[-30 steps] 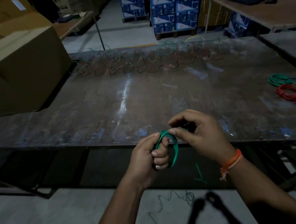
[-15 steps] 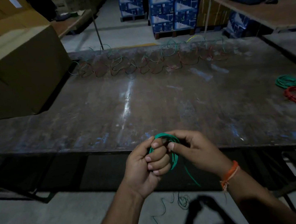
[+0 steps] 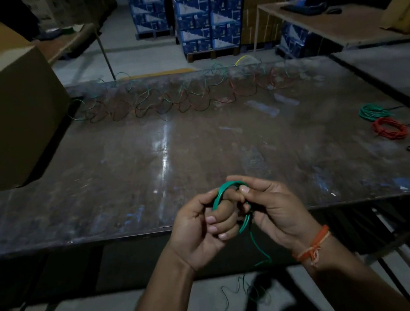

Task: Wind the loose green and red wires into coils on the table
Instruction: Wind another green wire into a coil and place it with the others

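At the near worktop (image 3: 125,192) edge, your left hand (image 3: 202,223) grips the part-wound green coil (image 3: 225,188) while your right hand (image 3: 267,204) pinches its top turn; next, presumably, draw up the hanging tail (image 3: 259,248) for another loop.

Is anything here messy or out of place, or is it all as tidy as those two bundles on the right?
One thing: the green wire being wound in the hands trails off the table edge onto the floor. A tangled row of loose wires also lies unwound along the far side.
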A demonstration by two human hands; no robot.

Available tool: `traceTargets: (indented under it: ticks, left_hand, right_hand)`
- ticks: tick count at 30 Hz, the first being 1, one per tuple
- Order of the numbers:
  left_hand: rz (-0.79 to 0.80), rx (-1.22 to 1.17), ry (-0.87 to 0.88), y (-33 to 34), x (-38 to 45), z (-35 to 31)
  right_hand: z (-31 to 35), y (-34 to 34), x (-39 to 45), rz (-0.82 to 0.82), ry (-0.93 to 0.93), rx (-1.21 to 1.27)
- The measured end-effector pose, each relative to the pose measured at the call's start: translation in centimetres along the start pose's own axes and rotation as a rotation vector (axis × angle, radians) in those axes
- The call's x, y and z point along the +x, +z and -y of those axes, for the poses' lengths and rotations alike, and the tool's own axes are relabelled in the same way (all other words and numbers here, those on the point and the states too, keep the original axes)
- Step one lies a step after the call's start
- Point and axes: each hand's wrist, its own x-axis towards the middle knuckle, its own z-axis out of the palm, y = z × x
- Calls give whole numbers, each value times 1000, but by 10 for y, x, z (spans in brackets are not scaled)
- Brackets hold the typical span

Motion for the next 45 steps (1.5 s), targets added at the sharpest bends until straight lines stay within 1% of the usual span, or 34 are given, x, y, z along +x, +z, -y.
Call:
traceTargets:
  ticks: [4, 6, 10, 12, 15, 18, 22, 26, 28, 31, 33, 34, 36, 39, 41, 43, 45]
  left_hand:
    - [23, 51, 31, 5, 12, 0]
    - [32, 26, 46, 7, 20, -2]
    - [-30, -56, 101, 10, 40, -1]
    - [-40, -70, 118, 13, 51, 1]
    - [-36, -69, 116, 14, 65, 4]
    - [-61, -109, 126, 12, 77, 11]
    - [-97, -239, 172, 6, 88, 17]
    - [-150, -387, 326, 0, 90, 1]
    - [-169, -439, 420, -5, 86, -9]
    - [-216, -456, 526, -9, 80, -19]
    - [-276, -424, 584, -9, 78, -20]
    - [-304, -398, 602, -8, 78, -19]
    - [-366, -337, 622, -3, 80, -16]
    - [-454, -262, 633, 3, 82, -12]
    - [-529, -211, 624, 9, 84, -9]
    - [-641, -67, 612, 13, 88, -3]
    - [-711, 139, 591, 21, 92, 7]
  right_hand:
    - [7, -7, 2, -29, -68, -129]
    - [11, -13, 10, -22, -100, -185]
    - [22, -27, 30, 27, -143, -315]
    - [29, -35, 36, 35, -141, -327]
    - [34, -49, 42, 58, -103, -272]
    - [41, -67, 45, 129, -41, -241]
    - [61, -93, 44, 225, -27, -507]
    - [64, -132, 37, 240, 50, -693]
    - [61, -152, 32, 201, 23, -737]
    - [61, -172, 27, 6, -78, -692]
    - [67, -175, 24, -75, -194, -711]
    - [70, -173, 23, -79, -247, -740]
    - [78, -161, 19, -31, -349, -821]
    - [88, -138, 12, 83, -501, -1025]
    - [91, -121, 8, 153, -566, -1114]
    - [94, -105, 6, 205, -598, -1123]
    - [95, -88, 4, 245, -631, -1117]
